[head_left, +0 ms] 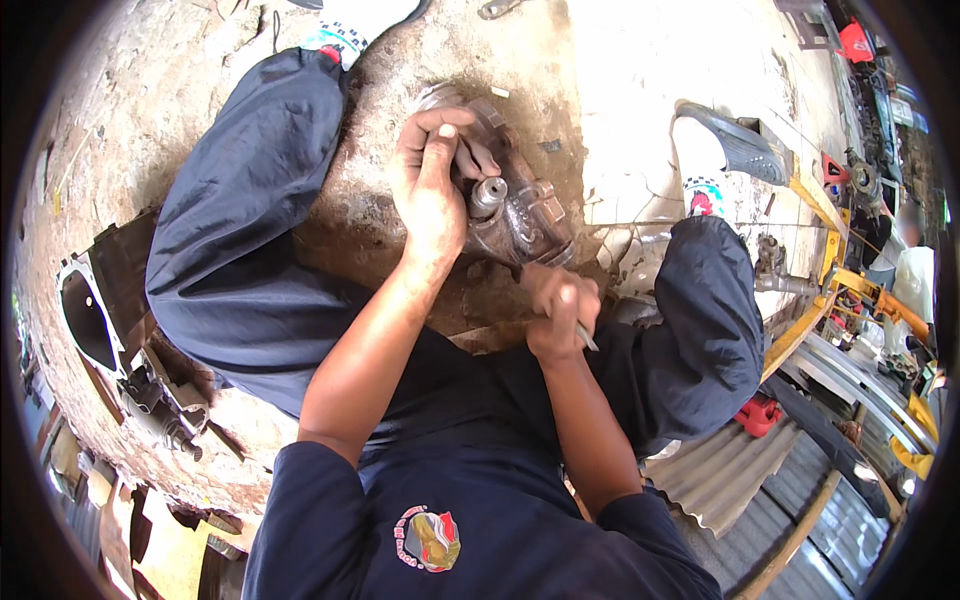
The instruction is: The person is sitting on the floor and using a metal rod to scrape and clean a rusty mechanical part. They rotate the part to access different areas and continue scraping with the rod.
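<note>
Between my spread legs, a greasy brown metal gearbox-like housing (521, 215) rests on the ground. A round shaft end (488, 193) sticks up from it. My left hand (432, 180) lies over the housing's left side, its fingers curled round the metal beside the shaft end and its thumb raised along the top. At the near edge of the housing, my right hand (562, 302) is closed in a fist. A thin metal rod (588, 338) pokes out of the lower side of that fist. Its other end points at the housing, and its tip cannot be made out.
A hollow metal casing (90, 310) lies beyond my left knee, with a smaller metal part (165, 405) close to it. On the right stand a yellow metal frame (830, 250) and corrugated sheets (730, 475) near a red object (758, 415). A small tool (498, 9) lies far ahead.
</note>
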### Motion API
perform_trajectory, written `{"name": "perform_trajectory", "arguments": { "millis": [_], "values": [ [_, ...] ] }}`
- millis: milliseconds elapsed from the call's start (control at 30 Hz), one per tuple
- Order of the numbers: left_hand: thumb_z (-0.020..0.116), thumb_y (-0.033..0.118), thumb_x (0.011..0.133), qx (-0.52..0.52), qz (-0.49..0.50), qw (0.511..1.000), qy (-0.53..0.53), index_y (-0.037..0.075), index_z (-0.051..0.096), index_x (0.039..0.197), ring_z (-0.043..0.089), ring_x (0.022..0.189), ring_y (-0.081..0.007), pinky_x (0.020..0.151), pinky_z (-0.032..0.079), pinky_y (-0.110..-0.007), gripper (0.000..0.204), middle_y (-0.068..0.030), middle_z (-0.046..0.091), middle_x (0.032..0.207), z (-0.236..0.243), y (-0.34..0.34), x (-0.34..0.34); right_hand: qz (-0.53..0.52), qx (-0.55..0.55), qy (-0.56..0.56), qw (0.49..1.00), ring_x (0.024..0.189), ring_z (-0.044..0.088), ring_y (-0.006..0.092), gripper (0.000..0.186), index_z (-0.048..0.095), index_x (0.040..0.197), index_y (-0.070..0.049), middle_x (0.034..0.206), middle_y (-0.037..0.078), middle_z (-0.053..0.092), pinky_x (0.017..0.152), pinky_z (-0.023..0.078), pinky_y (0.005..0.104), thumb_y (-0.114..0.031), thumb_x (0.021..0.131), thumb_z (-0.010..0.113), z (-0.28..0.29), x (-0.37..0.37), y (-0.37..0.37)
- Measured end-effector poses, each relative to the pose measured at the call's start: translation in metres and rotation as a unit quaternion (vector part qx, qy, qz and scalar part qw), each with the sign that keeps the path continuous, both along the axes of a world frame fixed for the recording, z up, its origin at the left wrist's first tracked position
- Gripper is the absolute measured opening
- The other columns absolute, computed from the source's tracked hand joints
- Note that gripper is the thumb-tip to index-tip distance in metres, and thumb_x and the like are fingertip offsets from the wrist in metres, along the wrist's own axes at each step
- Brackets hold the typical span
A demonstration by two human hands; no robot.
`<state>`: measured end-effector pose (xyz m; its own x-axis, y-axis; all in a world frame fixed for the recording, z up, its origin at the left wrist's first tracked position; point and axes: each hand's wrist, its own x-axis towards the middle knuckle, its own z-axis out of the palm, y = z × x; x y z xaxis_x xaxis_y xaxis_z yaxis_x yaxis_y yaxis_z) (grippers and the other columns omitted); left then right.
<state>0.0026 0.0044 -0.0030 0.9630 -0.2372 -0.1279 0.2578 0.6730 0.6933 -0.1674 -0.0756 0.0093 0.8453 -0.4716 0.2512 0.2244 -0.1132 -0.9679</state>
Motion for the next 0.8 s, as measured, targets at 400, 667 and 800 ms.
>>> {"name": "perform_trajectory", "arguments": {
  "millis": [400,667,800],
  "values": [
    [0.047,0.006,0.104,0.023,-0.014,1.0,-0.008,-0.004,0.064,0.112,0.061,0.064,-0.0208,0.068,0.053,-0.035,0.021,-0.0051,0.049,0.065,0.0,0.001,-0.002,-0.093,0.051,-0.008,0.994,0.048,0.029,0.0145,0.048,0.035,0.07,-0.01,0.061,0.002,0.031,0.05,0.029,0.0352,-0.029,0.113,0.035,-0.012,0.029,0.0],
    [0.047,0.006,0.103,0.002,-0.01,1.0,0.001,-0.005,0.064,0.109,0.062,0.065,-0.0213,0.069,0.053,-0.035,0.022,-0.0057,0.05,0.065,0.003,0.002,0.002,-0.135,0.03,0.017,0.99,0.048,0.029,0.0137,0.052,0.034,0.067,-0.01,0.057,0.001,0.031,0.047,0.026,0.0336,-0.035,0.112,0.037,-0.009,-0.053,0.031],
    [0.047,0.006,0.103,0.013,-0.008,1.0,-0.013,-0.005,0.065,0.11,0.062,0.065,-0.0208,0.068,0.052,-0.033,0.022,-0.006,0.051,0.066,0.001,0.003,0.001,-0.099,0.039,-0.052,0.993,0.047,0.026,0.0136,0.051,0.033,0.068,-0.011,0.056,0.0,0.028,0.048,0.026,0.0345,-0.036,0.112,0.038,0.008,-0.009,0.021]
  ]
}}
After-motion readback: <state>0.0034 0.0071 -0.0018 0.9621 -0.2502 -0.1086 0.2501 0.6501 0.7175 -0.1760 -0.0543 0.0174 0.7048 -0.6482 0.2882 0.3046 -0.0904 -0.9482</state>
